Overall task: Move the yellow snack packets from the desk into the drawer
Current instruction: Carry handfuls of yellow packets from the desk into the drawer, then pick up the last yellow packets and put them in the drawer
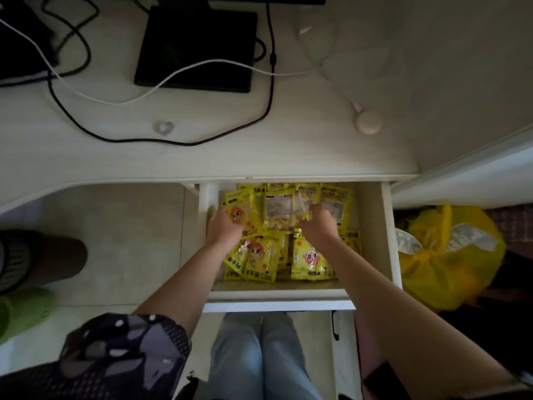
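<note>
An open white drawer (375, 226) is seen from above, pulled out beneath a pale desk (202, 157), and is filled with yellow snack packets (308, 258). Both bare hands are reached down inside it. The left hand (226, 226) is curled round one packet with a cartoon face (238, 210) at the drawer's left side, the fingers wrapped over its edge. The right hand (318, 223) is closed over a packet shown back-side up (302, 202) near the drawer's rear; the fingertips are hidden, so the grip seems a pinch. Roughly a dozen packets are counted, overlapping, so the tally is uncertain. Both forearms are stretched forward and slightly inward. No packets are seen on the desk, where two cables, one black (69, 111) and one white (121, 101), are laid.
</note>
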